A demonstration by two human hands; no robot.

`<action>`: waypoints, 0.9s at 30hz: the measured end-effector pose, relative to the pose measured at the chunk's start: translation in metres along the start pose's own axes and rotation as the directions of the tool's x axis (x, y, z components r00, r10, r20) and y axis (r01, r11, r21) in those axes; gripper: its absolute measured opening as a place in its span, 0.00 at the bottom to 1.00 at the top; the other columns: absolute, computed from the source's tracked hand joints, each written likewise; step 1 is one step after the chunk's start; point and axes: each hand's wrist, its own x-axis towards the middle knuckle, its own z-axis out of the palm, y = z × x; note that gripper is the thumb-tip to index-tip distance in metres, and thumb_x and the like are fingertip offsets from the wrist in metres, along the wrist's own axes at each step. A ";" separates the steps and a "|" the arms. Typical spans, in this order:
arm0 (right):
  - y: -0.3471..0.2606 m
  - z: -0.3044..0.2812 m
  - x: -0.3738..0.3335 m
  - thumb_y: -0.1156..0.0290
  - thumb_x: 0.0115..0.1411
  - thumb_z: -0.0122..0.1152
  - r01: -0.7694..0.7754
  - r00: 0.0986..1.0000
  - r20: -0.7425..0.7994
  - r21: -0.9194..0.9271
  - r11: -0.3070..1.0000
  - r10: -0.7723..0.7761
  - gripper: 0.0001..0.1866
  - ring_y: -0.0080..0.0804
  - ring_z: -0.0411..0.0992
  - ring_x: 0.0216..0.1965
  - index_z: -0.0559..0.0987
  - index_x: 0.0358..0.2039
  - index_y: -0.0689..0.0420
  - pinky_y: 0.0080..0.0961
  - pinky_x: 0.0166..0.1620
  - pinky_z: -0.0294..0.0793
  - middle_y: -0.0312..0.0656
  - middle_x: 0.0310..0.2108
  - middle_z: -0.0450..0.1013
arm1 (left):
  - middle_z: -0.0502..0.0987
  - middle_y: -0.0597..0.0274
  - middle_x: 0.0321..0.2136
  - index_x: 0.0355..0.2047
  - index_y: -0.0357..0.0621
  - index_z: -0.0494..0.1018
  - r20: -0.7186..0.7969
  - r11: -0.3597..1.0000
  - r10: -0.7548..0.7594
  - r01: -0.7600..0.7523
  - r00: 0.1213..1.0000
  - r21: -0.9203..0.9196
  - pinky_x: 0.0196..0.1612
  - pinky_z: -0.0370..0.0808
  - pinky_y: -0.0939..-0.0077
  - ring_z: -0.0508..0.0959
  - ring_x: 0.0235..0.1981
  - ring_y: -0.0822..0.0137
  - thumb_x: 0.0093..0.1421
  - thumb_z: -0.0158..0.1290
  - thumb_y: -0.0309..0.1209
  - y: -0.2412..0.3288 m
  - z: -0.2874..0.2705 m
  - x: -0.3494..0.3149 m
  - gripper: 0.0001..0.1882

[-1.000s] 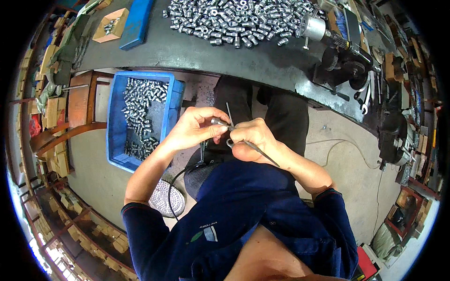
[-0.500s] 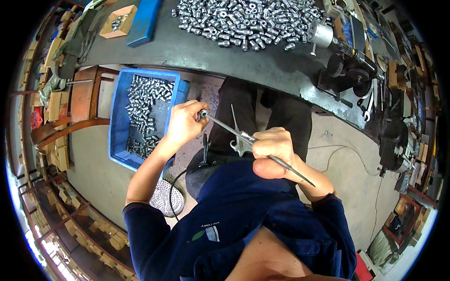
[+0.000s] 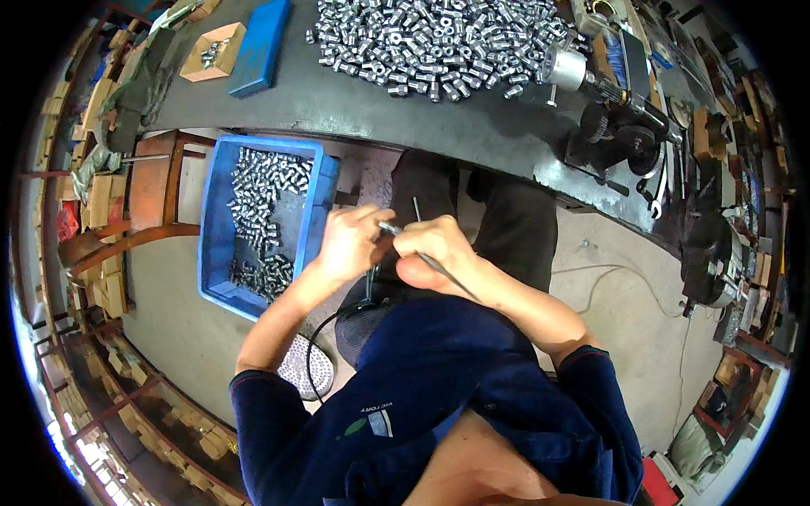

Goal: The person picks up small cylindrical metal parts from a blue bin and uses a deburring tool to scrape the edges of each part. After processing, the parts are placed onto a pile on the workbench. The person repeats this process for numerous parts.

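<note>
Over my lap, my left hand (image 3: 353, 243) is closed on a small shiny metal fitting (image 3: 386, 227), of which only an end peeks out between the fingers. Right against it, my right hand (image 3: 437, 253) is wrapped round a thin dark rod-like hand tool (image 3: 449, 275). One end of this tool sticks out past the heel of the right hand toward the forearm. Its other end points at the fitting; whether it sits inside cannot be seen, as the fingers cover it.
To the left stands a blue plastic crate (image 3: 208, 221) with many metal fittings (image 3: 268, 190). A heap of fittings (image 3: 439, 42) covers the dark workbench (image 3: 337, 114). Also there are a small geared machine (image 3: 620, 126), a cardboard tray (image 3: 194, 72) and a blue box (image 3: 260, 51). A wooden chair (image 3: 156, 181) stands left.
My right hand has moved left with the rod-like tool, up against my left hand. The left hand has shifted slightly right and down, still holding the fitting.
</note>
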 end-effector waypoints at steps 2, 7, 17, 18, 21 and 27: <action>0.015 0.005 0.005 0.72 0.37 0.59 -0.070 0.997 -0.019 0.028 0.997 0.070 0.14 0.46 0.63 0.17 0.60 0.14 0.59 0.32 0.19 0.59 0.45 0.13 0.58 | 0.71 0.57 0.17 0.28 0.40 0.75 0.032 0.996 -0.073 0.075 0.997 -0.053 0.20 0.69 0.69 0.73 0.17 0.60 0.36 0.59 0.23 0.002 0.001 0.007 0.14; -0.014 -0.031 -0.007 0.68 0.42 0.56 -0.040 0.999 0.000 0.063 0.997 0.040 0.17 0.39 0.57 0.13 0.56 0.13 0.59 0.31 0.18 0.53 0.42 0.12 0.52 | 0.70 0.59 0.15 0.27 0.39 0.75 -0.090 0.959 -0.278 0.281 0.956 0.022 0.19 0.66 0.75 0.68 0.13 0.68 0.37 0.55 0.20 -0.027 -0.011 0.001 0.11; -0.028 -0.038 -0.006 0.62 0.45 0.54 0.084 0.994 -0.071 0.066 0.994 -0.079 0.19 0.36 0.55 0.11 0.58 0.11 0.57 0.30 0.15 0.50 0.40 0.11 0.51 | 0.68 0.60 0.14 0.27 0.38 0.76 -0.128 0.960 -0.281 0.280 0.951 -0.022 0.19 0.65 0.77 0.67 0.13 0.70 0.36 0.57 0.19 -0.022 -0.019 0.019 0.12; -0.028 -0.037 -0.006 0.62 0.45 0.54 0.085 0.994 -0.076 0.072 0.994 -0.079 0.19 0.36 0.55 0.11 0.58 0.11 0.57 0.30 0.15 0.50 0.41 0.11 0.51 | 0.68 0.60 0.14 0.27 0.38 0.76 -0.121 0.960 -0.280 0.280 0.953 -0.016 0.19 0.65 0.77 0.68 0.13 0.70 0.36 0.57 0.19 -0.020 -0.019 0.018 0.13; -0.027 -0.036 -0.007 0.62 0.46 0.54 0.074 0.995 -0.074 0.088 0.993 -0.068 0.19 0.37 0.55 0.12 0.58 0.11 0.57 0.31 0.16 0.51 0.41 0.11 0.51 | 0.68 0.61 0.13 0.25 0.38 0.75 -0.135 0.973 -0.228 0.229 0.964 -0.004 0.18 0.64 0.79 0.67 0.12 0.71 0.37 0.54 0.17 -0.015 -0.020 0.018 0.11; -0.016 -0.029 -0.003 0.67 0.44 0.56 0.036 0.999 -0.032 0.015 0.999 -0.035 0.16 0.40 0.58 0.13 0.59 0.13 0.58 0.33 0.17 0.54 0.43 0.12 0.54 | 0.68 0.59 0.14 0.26 0.40 0.74 -0.078 0.999 -0.031 0.034 0.997 0.038 0.17 0.64 0.74 0.69 0.13 0.65 0.36 0.55 0.19 0.005 -0.011 0.026 0.13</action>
